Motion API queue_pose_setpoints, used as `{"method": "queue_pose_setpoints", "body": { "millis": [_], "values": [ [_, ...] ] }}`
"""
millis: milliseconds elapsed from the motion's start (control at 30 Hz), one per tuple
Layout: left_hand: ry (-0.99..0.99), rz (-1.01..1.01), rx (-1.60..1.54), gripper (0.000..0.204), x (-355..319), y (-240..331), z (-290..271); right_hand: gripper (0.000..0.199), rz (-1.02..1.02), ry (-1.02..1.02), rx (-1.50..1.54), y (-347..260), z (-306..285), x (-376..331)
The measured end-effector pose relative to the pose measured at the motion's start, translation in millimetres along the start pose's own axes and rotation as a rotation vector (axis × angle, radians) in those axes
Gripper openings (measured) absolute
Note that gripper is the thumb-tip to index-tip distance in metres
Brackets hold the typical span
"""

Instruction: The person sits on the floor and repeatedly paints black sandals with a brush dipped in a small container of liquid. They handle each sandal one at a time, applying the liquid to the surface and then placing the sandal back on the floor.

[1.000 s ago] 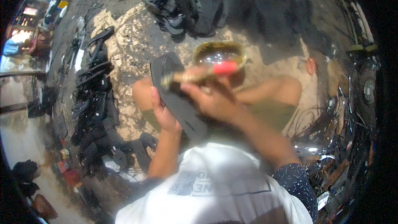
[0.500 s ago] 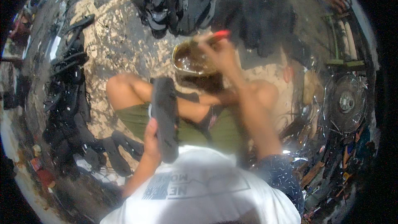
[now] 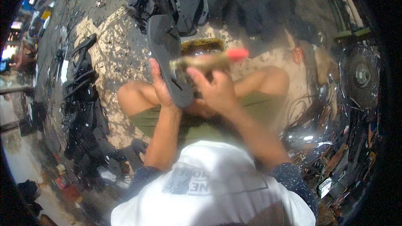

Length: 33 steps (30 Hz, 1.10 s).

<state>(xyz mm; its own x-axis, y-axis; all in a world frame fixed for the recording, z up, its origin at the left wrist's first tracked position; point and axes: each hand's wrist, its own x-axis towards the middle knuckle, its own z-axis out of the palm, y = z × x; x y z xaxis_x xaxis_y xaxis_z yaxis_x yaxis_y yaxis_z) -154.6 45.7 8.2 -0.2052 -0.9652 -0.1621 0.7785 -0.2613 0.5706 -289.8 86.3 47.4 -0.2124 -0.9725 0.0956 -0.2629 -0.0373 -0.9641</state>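
While left hand (image 3: pixel 161 88) grips a black sandal sole (image 3: pixel 167 54), right hand (image 3: pixel 215 90) holds a red-tipped brush (image 3: pixel 209 60)

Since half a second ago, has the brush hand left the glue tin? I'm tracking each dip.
Yes. The right hand has lifted the red-tipped brush out of the tin and back toward the dark sandal sole in the left hand.

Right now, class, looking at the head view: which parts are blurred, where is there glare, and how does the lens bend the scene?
In the head view, the right hand and its red-tipped brush smear with motion blur; the left hand holding the dark sandal sole is sharper. Glare flares on shiny clutter at the right, and the edges curve into a black fisheye rim.
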Motion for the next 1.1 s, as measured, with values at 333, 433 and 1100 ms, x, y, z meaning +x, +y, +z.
{"method": "queue_pose_setpoints", "body": {
  "millis": [333,433,1100],
  "values": [
    [-0.259,-0.294,-0.250,0.055,9.9,17.1,5.9,0.024,-0.454,-0.269,0.170,-7.2,-1.7,15.2],
    [0.060,-0.283,-0.312,0.051,0.8,-2.1,-4.0,0.025,-0.534,-0.295,0.027,4.6,-5.7,43.8],
    [-0.100,0.240,0.740,0.035,135.8,76.2,-59.7,0.032,-0.213,0.314,-0.270,37.1,-97.3,10.9]
  ]
}}
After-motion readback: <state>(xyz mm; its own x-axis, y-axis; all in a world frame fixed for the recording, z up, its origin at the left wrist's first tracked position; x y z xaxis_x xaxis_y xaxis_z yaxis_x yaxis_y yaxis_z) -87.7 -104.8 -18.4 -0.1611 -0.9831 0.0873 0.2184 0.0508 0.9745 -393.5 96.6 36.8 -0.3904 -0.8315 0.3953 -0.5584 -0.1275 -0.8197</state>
